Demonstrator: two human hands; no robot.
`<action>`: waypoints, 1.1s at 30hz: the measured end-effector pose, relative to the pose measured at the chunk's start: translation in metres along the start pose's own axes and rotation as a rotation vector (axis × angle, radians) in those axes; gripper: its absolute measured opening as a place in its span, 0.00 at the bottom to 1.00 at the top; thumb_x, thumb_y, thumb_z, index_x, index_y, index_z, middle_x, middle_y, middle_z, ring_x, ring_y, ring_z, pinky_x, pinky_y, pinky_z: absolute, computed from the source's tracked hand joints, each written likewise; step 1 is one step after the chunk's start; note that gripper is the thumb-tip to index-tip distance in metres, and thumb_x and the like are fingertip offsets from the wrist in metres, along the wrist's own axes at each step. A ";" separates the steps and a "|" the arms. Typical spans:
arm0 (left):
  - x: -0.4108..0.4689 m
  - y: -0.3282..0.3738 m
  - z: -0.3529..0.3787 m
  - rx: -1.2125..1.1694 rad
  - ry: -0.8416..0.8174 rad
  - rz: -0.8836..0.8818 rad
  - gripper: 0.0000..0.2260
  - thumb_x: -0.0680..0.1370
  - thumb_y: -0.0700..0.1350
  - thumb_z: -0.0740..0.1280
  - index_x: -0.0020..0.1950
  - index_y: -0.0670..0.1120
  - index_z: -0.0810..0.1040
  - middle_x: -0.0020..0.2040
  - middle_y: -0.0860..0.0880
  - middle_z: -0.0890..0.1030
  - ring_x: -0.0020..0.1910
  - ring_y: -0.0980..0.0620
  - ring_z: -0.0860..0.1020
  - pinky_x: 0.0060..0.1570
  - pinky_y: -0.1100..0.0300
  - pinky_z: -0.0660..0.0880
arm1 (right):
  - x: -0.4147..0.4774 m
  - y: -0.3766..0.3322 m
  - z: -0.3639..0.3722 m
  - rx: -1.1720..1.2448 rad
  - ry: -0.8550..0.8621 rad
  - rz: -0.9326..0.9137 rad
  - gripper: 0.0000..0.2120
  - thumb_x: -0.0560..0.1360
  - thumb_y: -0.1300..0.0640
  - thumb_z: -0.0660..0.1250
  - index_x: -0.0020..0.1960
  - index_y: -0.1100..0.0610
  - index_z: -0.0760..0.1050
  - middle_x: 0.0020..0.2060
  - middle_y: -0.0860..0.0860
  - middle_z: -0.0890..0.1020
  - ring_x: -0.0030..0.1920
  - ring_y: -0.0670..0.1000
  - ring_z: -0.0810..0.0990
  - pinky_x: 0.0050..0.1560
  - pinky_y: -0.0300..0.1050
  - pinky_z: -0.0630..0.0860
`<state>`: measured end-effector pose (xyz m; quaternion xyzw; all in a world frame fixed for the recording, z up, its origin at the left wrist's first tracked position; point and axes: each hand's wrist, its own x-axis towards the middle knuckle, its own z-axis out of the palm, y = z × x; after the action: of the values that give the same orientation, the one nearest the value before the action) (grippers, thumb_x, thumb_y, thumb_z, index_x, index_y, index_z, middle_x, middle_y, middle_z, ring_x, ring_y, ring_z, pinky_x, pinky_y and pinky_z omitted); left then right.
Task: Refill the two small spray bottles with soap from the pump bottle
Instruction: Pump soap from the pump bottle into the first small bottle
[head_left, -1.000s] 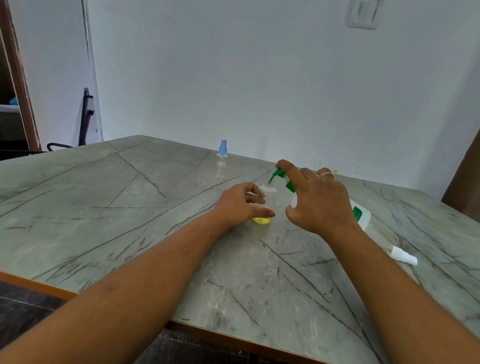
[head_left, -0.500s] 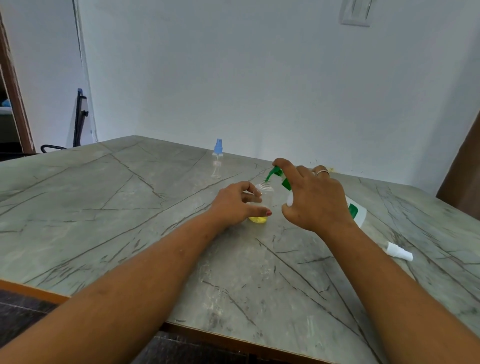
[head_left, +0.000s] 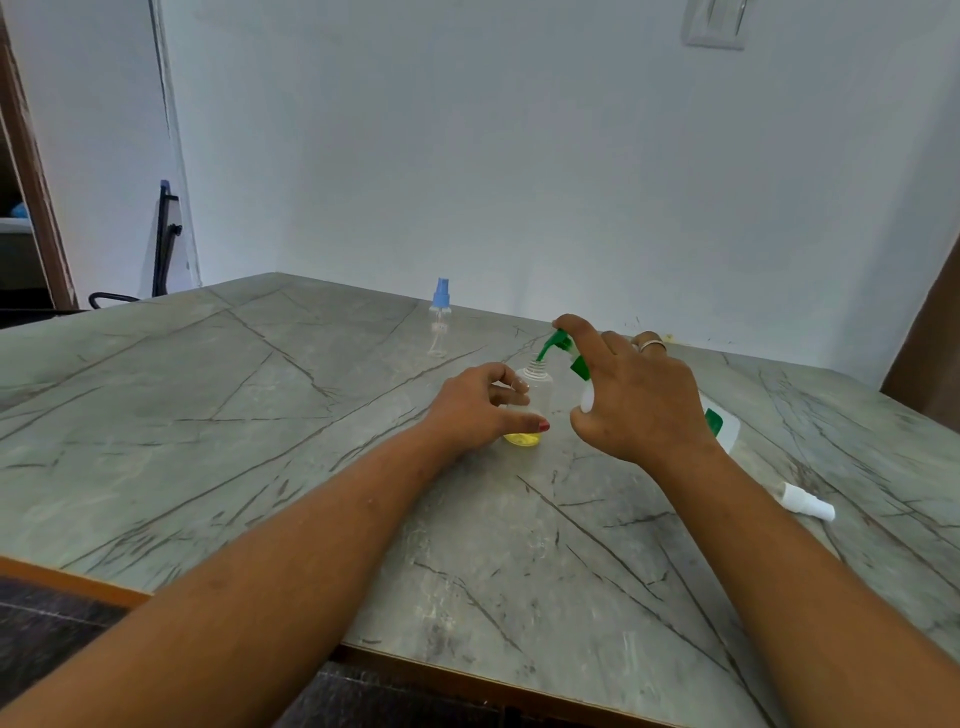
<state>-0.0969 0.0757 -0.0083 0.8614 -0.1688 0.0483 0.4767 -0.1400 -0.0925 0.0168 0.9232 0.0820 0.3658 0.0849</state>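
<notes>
My left hand (head_left: 475, 410) holds a small clear spray bottle (head_left: 537, 392) upright on the table; its top is off and yellow soap sits at its bottom. My right hand (head_left: 631, 402) is wrapped around the white pump bottle (head_left: 722, 423), mostly hidden behind it, with the index finger on the green pump head (head_left: 555, 344). The green spout points down over the small bottle's open neck. A second small clear spray bottle (head_left: 440, 319) with a blue cap stands farther back on the table.
A loose white spray top (head_left: 808, 503) lies on the grey marble table (head_left: 260, 467) to the right. The table's wooden front edge runs close to me. A white wall stands behind, and a dark chair frame (head_left: 165, 244) is at the back left.
Both hands keep their hold. The view has shifted slightly; the finger stays on the pump head over the small bottle.
</notes>
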 end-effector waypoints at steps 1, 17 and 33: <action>0.000 0.000 0.000 0.000 -0.002 0.000 0.18 0.67 0.53 0.75 0.51 0.52 0.72 0.60 0.50 0.79 0.53 0.54 0.76 0.56 0.57 0.72 | 0.000 0.000 0.000 0.005 -0.004 0.006 0.39 0.68 0.41 0.67 0.72 0.41 0.49 0.60 0.50 0.77 0.55 0.57 0.76 0.47 0.49 0.78; 0.000 -0.001 0.001 -0.005 0.009 0.000 0.18 0.66 0.53 0.76 0.51 0.53 0.72 0.60 0.50 0.79 0.56 0.51 0.77 0.56 0.56 0.73 | 0.000 -0.002 0.004 0.019 -0.017 0.015 0.40 0.67 0.43 0.68 0.71 0.41 0.47 0.60 0.51 0.77 0.54 0.58 0.76 0.46 0.52 0.79; -0.001 -0.001 0.002 -0.013 0.021 -0.001 0.20 0.66 0.53 0.76 0.53 0.52 0.73 0.60 0.50 0.79 0.57 0.51 0.77 0.57 0.55 0.72 | 0.001 -0.002 0.003 -0.052 0.026 -0.008 0.38 0.67 0.43 0.68 0.68 0.42 0.47 0.57 0.52 0.78 0.53 0.59 0.76 0.44 0.52 0.77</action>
<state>-0.0976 0.0749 -0.0105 0.8578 -0.1635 0.0559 0.4841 -0.1372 -0.0909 0.0153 0.9155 0.0770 0.3794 0.1092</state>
